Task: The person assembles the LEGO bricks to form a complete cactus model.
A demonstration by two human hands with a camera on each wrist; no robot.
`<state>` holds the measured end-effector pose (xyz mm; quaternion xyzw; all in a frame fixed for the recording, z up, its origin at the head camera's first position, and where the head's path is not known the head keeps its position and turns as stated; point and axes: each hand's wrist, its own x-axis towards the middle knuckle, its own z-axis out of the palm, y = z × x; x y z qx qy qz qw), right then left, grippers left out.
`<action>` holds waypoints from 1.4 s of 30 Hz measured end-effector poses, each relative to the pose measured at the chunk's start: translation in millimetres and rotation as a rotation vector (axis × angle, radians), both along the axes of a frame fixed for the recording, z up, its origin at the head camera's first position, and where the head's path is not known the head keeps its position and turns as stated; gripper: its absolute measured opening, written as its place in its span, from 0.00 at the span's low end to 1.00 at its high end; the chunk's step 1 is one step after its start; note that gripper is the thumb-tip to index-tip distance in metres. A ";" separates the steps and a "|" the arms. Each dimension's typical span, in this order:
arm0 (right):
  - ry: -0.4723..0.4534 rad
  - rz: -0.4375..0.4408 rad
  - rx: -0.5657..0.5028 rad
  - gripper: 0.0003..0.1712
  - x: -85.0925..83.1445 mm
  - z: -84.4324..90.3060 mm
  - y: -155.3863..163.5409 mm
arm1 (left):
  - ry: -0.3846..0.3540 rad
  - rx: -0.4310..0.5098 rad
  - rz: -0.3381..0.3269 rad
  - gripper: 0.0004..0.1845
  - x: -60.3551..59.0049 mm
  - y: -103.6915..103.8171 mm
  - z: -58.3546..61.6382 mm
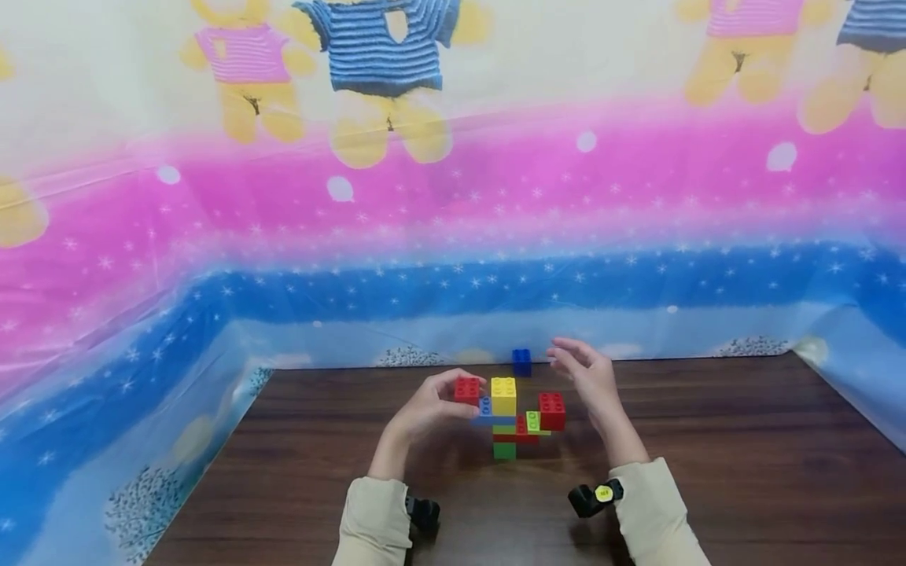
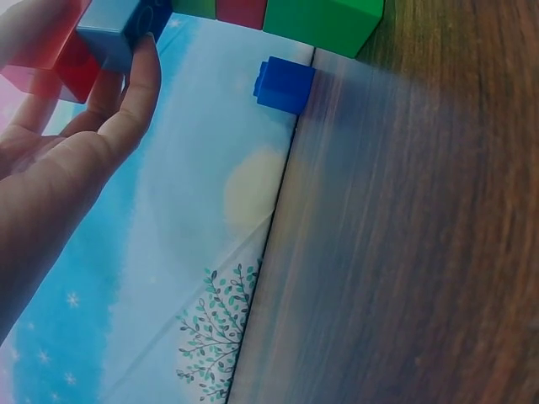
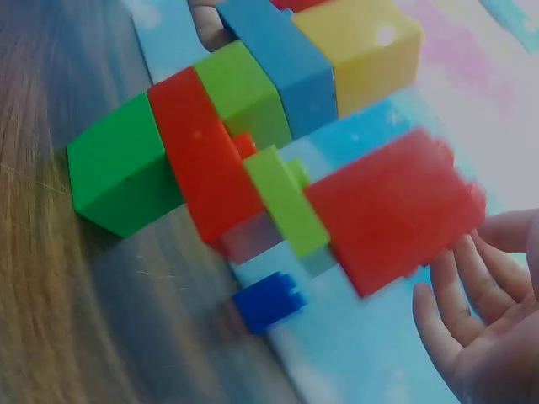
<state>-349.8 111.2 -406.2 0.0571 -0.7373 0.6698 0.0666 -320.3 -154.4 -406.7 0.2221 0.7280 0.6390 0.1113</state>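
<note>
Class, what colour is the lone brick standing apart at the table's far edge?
The lone brick is dark blue, clearest in the head view.

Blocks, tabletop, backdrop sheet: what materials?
Stacked blocks: likely moulded plastic, smooth, saturated colours, studs on top. Tabletop: dark wood or wood-look laminate, visible grain; can't tell which. Backdrop sheet: thin glossy plastic film, printed bears, creases and sheen.
</note>
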 end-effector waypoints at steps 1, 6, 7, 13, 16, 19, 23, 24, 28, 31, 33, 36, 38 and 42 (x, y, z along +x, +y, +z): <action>-0.024 -0.005 -0.015 0.25 -2.4 -3.6 0.6 | 0.005 0.000 0.001 0.26 0.1 -0.5 0.0; -0.126 0.007 -0.059 0.28 -10.1 -23.8 -0.2 | 0.014 -0.012 0.002 0.25 -0.4 -1.8 -1.9; -0.135 0.009 -0.060 0.28 -11.3 -26.9 -0.6 | 0.014 -0.011 -0.003 0.25 -0.7 -1.7 -2.3; -0.128 0.011 -0.072 0.28 -18.2 -34.2 -3.8 | 0.020 -0.002 -0.001 0.26 -1.9 -1.2 -2.0; -0.123 0.008 -0.055 0.28 -24.0 -35.3 -5.4 | 0.013 -0.015 0.012 0.26 -2.6 -2.0 -1.9; -0.119 0.022 -0.016 0.29 -32.4 -38.7 -6.5 | 0.012 -0.027 0.017 0.25 -3.2 -3.9 -3.8; -0.118 0.057 0.030 0.31 -47.2 -45.7 -5.6 | 0.015 -0.020 0.009 0.25 -3.5 -4.4 -5.3; -0.117 0.066 0.034 0.31 -51.1 -47.1 -5.2 | 0.013 -0.019 0.007 0.26 -3.5 -3.7 -4.9; -0.112 0.123 0.117 0.32 -64.4 -50.5 -5.1 | 0.005 -0.015 0.002 0.28 -3.2 -1.2 -3.6; -0.104 0.162 0.192 0.33 -70.7 -52.0 -7.6 | 0.003 -0.018 0.017 0.27 -3.2 -0.9 -3.6; -0.099 0.168 0.217 0.33 -73.3 -52.7 -9.2 | 0.005 -0.018 0.017 0.26 -3.8 -0.5 -3.5; -0.092 0.163 0.234 0.33 -75.5 -53.9 -10.8 | 0.019 -0.025 0.015 0.25 -4.4 0.2 -4.0; -0.088 0.163 0.237 0.33 -76.5 -54.5 -11.8 | 0.023 -0.026 0.012 0.26 -4.0 0.3 -4.2; -0.082 0.186 0.256 0.35 -80.8 -55.3 -13.5 | 0.036 -0.025 0.009 0.27 -3.6 -0.9 -4.4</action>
